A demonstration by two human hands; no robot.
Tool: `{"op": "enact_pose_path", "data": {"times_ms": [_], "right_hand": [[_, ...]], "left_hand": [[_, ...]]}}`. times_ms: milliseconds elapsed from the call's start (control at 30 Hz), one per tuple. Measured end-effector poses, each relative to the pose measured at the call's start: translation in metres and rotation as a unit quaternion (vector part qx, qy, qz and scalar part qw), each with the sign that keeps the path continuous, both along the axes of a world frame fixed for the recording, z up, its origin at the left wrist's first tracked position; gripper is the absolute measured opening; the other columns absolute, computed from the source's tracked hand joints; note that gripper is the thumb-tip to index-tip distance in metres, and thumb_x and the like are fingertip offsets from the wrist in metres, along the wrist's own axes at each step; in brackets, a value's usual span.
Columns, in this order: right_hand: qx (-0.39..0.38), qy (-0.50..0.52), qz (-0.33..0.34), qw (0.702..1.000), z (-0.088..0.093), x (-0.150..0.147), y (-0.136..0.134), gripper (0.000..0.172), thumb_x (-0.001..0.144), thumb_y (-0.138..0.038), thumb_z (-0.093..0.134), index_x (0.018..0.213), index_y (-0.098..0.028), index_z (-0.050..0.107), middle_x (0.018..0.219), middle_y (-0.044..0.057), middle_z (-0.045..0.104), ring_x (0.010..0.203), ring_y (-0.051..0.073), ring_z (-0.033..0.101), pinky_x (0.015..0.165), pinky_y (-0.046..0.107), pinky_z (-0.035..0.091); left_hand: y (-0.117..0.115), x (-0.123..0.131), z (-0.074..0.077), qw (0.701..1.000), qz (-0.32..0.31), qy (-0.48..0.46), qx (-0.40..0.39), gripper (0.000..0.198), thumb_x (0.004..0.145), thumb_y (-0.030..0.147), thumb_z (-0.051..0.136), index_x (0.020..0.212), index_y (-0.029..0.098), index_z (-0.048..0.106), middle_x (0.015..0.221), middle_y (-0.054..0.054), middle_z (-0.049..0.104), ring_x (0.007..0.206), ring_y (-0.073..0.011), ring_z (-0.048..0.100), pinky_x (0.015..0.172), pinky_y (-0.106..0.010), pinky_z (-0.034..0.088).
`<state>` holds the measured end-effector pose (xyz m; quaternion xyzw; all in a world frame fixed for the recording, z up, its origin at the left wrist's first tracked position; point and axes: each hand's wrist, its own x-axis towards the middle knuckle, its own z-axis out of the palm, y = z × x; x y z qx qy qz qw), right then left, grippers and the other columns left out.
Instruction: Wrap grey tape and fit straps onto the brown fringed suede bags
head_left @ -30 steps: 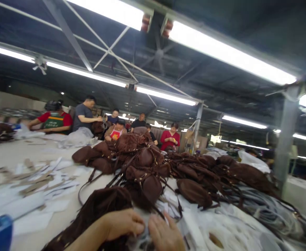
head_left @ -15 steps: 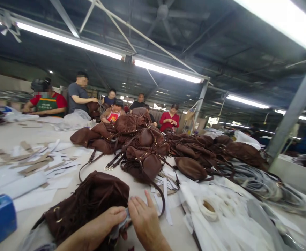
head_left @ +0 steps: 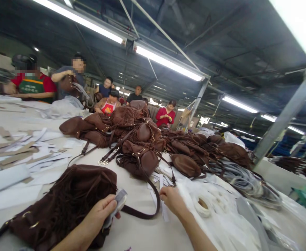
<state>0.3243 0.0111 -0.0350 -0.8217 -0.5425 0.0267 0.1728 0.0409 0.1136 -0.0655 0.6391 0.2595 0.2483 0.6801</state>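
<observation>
A dark brown fringed suede bag [head_left: 64, 202] lies on the table in front of me. My left hand [head_left: 100, 214] rests against its right end, fingers closed on a small grey piece [head_left: 117, 202]. The bag's strap [head_left: 144, 212] loops out to the right across the tabletop. My right hand [head_left: 172, 200] reaches forward past the strap loop, its fingers on the white paper strips [head_left: 159, 184]; whether it grips one I cannot make out.
A heap of brown bags [head_left: 139, 139] fills the table's middle. A roll of tape [head_left: 202, 205] and clear plastic bags [head_left: 236, 223] lie right. Paper and card scraps [head_left: 19, 153] lie left. Several co-workers [head_left: 108, 101] stand at the far edge.
The view has tipped down toward the table. My right hand left the grey piece and moved forward and right to the paper strips. My left hand kept hold of the grey piece.
</observation>
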Motion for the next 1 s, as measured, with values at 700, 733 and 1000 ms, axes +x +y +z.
{"op": "enact_pose_path", "data": {"times_ms": [700, 733, 1000], "right_hand": [[-0.13, -0.027, -0.051, 0.99, -0.026, -0.007, 0.035, 0.022, 0.09, -0.036, 0.061, 0.097, -0.015, 0.065, 0.098, 0.004, 0.068, 0.09, 0.019, 0.065, 0.082, 0.04, 0.052], [-0.128, -0.025, -0.055, 0.99, -0.023, -0.004, 0.034, 0.021, 0.09, -0.035, 0.061, 0.095, -0.015, 0.065, 0.096, 0.004, 0.068, 0.088, 0.018, 0.065, 0.081, 0.039, 0.053], [-0.113, -0.044, -0.176, 0.977, -0.013, 0.035, 0.03, 0.023, 0.092, -0.035, 0.058, 0.102, -0.015, 0.063, 0.104, 0.005, 0.066, 0.093, 0.02, 0.065, 0.083, 0.041, 0.053]], "left_hand": [[-0.002, -0.001, -0.011, 0.997, 0.019, -0.041, -0.069, 0.063, 0.066, 0.075, 0.06, 0.087, 0.016, 0.056, 0.068, -0.004, 0.063, 0.047, -0.0082, 0.04, 0.045, -0.02, 0.024], [-0.003, -0.002, -0.01, 0.996, 0.022, -0.041, -0.07, 0.064, 0.065, 0.076, 0.061, 0.087, 0.016, 0.056, 0.068, -0.004, 0.063, 0.047, -0.0087, 0.041, 0.045, -0.02, 0.024], [-0.001, 0.001, -0.011, 0.998, 0.021, -0.033, -0.059, 0.071, 0.06, 0.081, 0.06, 0.085, 0.015, 0.056, 0.068, -0.005, 0.063, 0.047, -0.0079, 0.04, 0.044, -0.019, 0.023]]}}
